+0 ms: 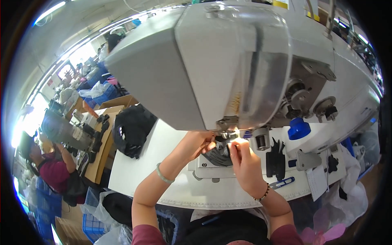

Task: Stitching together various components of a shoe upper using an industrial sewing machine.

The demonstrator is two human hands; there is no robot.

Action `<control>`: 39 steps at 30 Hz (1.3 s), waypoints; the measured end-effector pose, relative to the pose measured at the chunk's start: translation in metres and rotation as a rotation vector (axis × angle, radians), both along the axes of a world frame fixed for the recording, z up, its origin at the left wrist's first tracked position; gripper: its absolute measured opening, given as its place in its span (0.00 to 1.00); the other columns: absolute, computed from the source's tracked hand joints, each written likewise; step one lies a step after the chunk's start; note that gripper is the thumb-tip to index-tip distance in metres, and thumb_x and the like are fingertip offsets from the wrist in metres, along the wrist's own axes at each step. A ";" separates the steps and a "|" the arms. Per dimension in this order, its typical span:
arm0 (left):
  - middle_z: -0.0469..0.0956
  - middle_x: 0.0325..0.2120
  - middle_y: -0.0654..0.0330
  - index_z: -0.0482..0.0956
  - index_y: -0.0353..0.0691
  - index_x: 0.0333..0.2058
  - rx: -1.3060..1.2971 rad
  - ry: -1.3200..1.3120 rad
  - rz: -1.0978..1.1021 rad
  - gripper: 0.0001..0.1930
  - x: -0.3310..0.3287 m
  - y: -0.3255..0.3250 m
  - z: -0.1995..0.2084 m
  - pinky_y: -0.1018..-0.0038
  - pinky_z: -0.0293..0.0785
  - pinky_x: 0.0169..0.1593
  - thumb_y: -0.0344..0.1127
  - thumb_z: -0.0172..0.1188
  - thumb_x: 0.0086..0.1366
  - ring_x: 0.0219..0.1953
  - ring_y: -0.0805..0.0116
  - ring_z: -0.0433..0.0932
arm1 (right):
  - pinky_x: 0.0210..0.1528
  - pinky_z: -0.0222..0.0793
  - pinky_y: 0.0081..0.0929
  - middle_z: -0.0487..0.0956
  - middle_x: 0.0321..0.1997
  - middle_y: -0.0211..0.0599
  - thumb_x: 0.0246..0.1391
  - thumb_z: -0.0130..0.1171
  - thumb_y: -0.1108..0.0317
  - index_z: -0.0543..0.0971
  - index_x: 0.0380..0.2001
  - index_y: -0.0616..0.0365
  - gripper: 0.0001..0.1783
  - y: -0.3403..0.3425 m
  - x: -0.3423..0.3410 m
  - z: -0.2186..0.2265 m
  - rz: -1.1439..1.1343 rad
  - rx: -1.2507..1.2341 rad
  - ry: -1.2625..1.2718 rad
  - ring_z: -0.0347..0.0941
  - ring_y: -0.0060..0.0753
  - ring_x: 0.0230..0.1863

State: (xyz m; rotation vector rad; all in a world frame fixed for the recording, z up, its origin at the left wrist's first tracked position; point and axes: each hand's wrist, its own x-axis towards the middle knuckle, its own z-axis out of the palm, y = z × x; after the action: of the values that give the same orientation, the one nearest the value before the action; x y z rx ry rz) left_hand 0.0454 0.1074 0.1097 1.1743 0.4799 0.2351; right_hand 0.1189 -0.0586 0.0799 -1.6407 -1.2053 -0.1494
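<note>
A large grey-white sewing machine [212,61] fills the upper middle, and its lamp lights the needle area. Below the needle lies a dark grey fabric piece [219,157] on the machine bed. My left hand [201,143] is closed at the left of this piece, its fingers curled and pinching close to the presser foot [224,134]. From the right, my right hand [247,161] pinches the same fabric between thumb and fingers. The fingertips partly hide the fabric's edge, and the needle tip cannot be made out.
Right of my hands lie black strips [276,161] and blue-handled thread snips [284,182] on the white table [163,192]. A blue knob [298,129] hangs from the machine. At left sit a black bag [132,130] and a co-worker in maroon [54,175].
</note>
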 end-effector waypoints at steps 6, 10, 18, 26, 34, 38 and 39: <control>0.69 0.12 0.61 0.72 0.29 0.31 -0.007 0.078 -0.028 0.07 0.011 -0.004 0.010 0.83 0.59 0.08 0.28 0.50 0.61 0.09 0.77 0.67 | 0.19 0.60 0.31 0.68 0.18 0.40 0.55 0.55 0.71 0.64 0.33 0.59 0.10 -0.002 0.005 -0.010 -0.145 -0.050 0.070 0.66 0.36 0.17; 0.71 0.12 0.60 0.73 0.32 0.27 0.098 -0.036 -0.044 0.08 0.011 -0.005 0.003 0.82 0.57 0.12 0.32 0.54 0.59 0.12 0.76 0.70 | 0.22 0.57 0.18 0.62 0.20 0.31 0.57 0.53 0.76 0.61 0.32 0.59 0.10 -0.003 0.002 -0.007 -0.064 0.061 0.200 0.57 0.15 0.21; 0.73 0.14 0.59 0.75 0.31 0.26 0.186 -0.120 -0.019 0.08 0.008 -0.007 -0.003 0.81 0.60 0.14 0.31 0.54 0.57 0.13 0.75 0.71 | 0.13 0.45 0.14 0.61 0.22 0.27 0.61 0.48 0.72 0.60 0.32 0.56 0.08 0.002 -0.005 -0.003 -0.001 0.072 0.354 0.52 0.11 0.12; 0.72 0.18 0.62 0.74 0.30 0.23 0.682 -0.135 -0.063 0.08 -0.046 -0.020 -0.004 0.77 0.67 0.24 0.31 0.57 0.49 0.22 0.75 0.70 | 0.16 0.53 0.13 0.68 0.22 0.28 0.55 0.56 0.73 0.63 0.33 0.58 0.11 -0.024 -0.034 -0.014 0.200 -0.131 0.201 0.57 0.13 0.15; 0.75 0.29 0.58 0.63 0.37 0.43 0.862 0.007 -0.252 0.20 -0.134 -0.011 0.032 0.78 0.69 0.33 0.26 0.61 0.53 0.30 0.77 0.72 | 0.22 0.64 0.22 0.76 0.28 0.34 0.41 0.66 0.70 0.71 0.43 0.57 0.23 0.013 -0.037 0.034 0.538 -0.511 0.151 0.65 0.21 0.16; 0.76 0.31 0.59 0.63 0.38 0.52 0.712 -0.065 -0.155 0.25 -0.134 -0.009 0.027 0.82 0.72 0.40 0.19 0.57 0.56 0.35 0.78 0.74 | 0.19 0.64 0.17 0.75 0.33 0.33 0.44 0.65 0.71 0.72 0.41 0.63 0.20 0.025 -0.019 0.033 0.694 -0.437 0.302 0.68 0.16 0.18; 0.76 0.31 0.59 0.63 0.38 0.52 0.699 -0.063 -0.172 0.25 -0.133 -0.011 0.025 0.82 0.72 0.40 0.19 0.57 0.56 0.35 0.78 0.74 | 0.19 0.64 0.17 0.75 0.33 0.33 0.44 0.65 0.71 0.72 0.41 0.63 0.20 0.026 -0.017 0.039 0.680 -0.442 0.317 0.68 0.16 0.18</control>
State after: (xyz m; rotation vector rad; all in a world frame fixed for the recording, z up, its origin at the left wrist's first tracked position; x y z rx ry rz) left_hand -0.0872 0.0965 0.1348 1.8744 0.2370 0.3014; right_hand 0.1018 -0.0327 0.1190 -1.4431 -1.5381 0.8214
